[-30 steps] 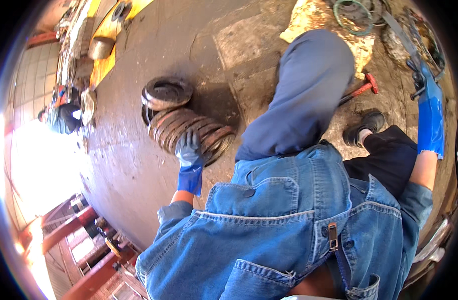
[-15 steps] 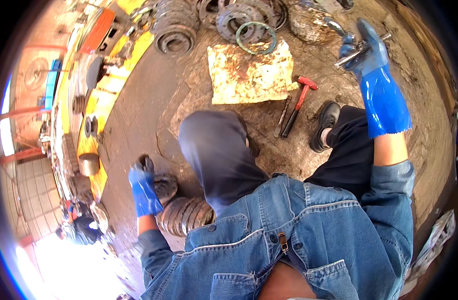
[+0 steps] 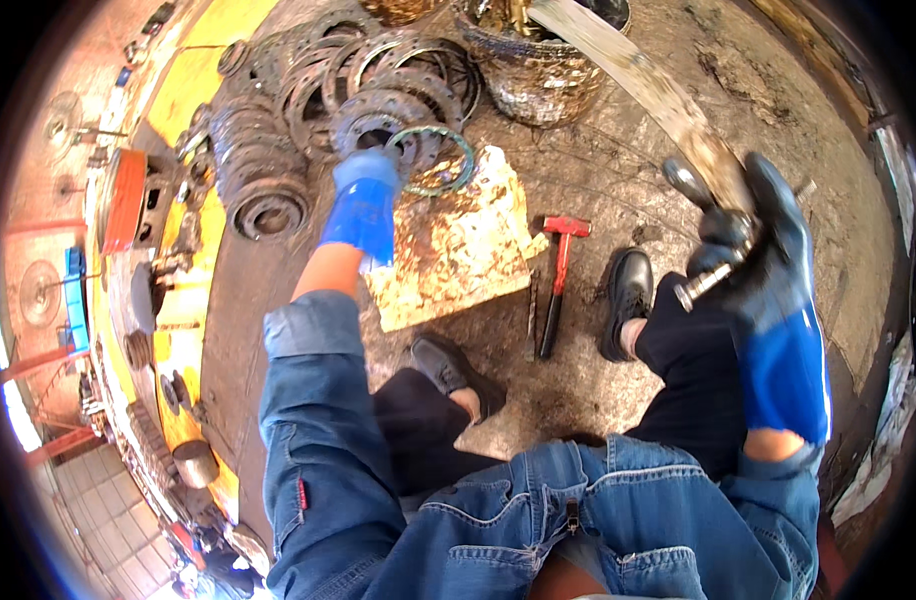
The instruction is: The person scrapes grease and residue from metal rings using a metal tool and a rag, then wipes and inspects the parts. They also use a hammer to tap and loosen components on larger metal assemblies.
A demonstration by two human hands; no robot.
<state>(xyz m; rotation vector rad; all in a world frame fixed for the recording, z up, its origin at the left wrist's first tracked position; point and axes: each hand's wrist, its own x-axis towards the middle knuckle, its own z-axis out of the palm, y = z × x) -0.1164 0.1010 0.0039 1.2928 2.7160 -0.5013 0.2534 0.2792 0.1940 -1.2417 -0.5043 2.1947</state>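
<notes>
My left hand (image 3: 366,185), in a blue rubber glove, reaches to a grey metal flange ring (image 3: 418,105) at the far left. Its fingers are mostly hidden behind the glove's back. A thin greenish ring (image 3: 460,170) lies beside it, partly over an oil-stained yellowish sheet (image 3: 453,255). At the right, my gloved right hand (image 3: 753,250) is closed round a shiny metal bar (image 3: 704,287), whose ends stick out on both sides. A long, pale wooden-looking strip (image 3: 658,95) runs from a bucket to this hand; whether the fingers grip it is unclear.
A red-headed hammer (image 3: 560,275) and a slim rod (image 3: 532,315) lie between my feet and the sheet. Stacked grey discs (image 3: 268,205) and more rings stand at the far left. The grimy bucket (image 3: 533,80) stands at the back. Yellow floor marking and machine parts line the left.
My left hand has moved from the stacked discs at the near left to the flange rings. My right hand has come nearer with the bar. The view has shifted, revealing the bucket and strip.
</notes>
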